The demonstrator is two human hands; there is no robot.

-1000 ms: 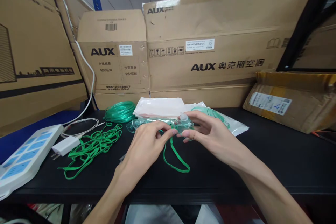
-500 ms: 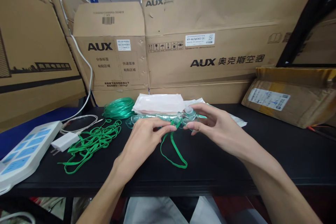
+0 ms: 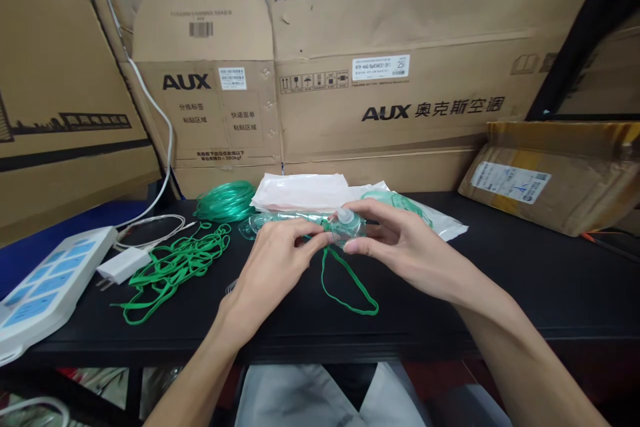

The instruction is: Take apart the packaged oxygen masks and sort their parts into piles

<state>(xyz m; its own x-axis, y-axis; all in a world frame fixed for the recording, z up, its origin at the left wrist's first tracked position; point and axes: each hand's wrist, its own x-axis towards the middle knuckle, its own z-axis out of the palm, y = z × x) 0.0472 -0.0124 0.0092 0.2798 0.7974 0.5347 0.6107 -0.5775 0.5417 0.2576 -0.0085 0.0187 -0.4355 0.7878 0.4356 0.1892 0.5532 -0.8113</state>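
Observation:
My left hand [image 3: 275,257] pinches a green elastic strap [image 3: 356,297] between thumb and fingers, close to the mask. A narrow loop of the strap hangs down over the black table. My right hand [image 3: 400,233] grips a clear, green-tinted oxygen mask [image 3: 354,223] with a frosted round port facing up. Fingers hide where the strap meets the mask. Just behind my left hand lies another clear, green-tinted plastic piece [image 3: 249,225], partly covered. Flat white packets [image 3: 300,192] lie behind both hands.
On the left are a coil of green tubing [image 3: 226,200], a tangle of green straps [image 3: 183,267], a white charger [image 3: 123,267] and a power strip [image 3: 55,280]. A clear bag [image 3: 450,227] lies behind my right hand. Cardboard boxes [image 3: 320,133] wall the back; a taped parcel [image 3: 550,180] sits right.
My right hand and the mask have shifted slightly left, closer to my left hand. The hanging strap loop has swung to the right. More of the clear bag shows behind.

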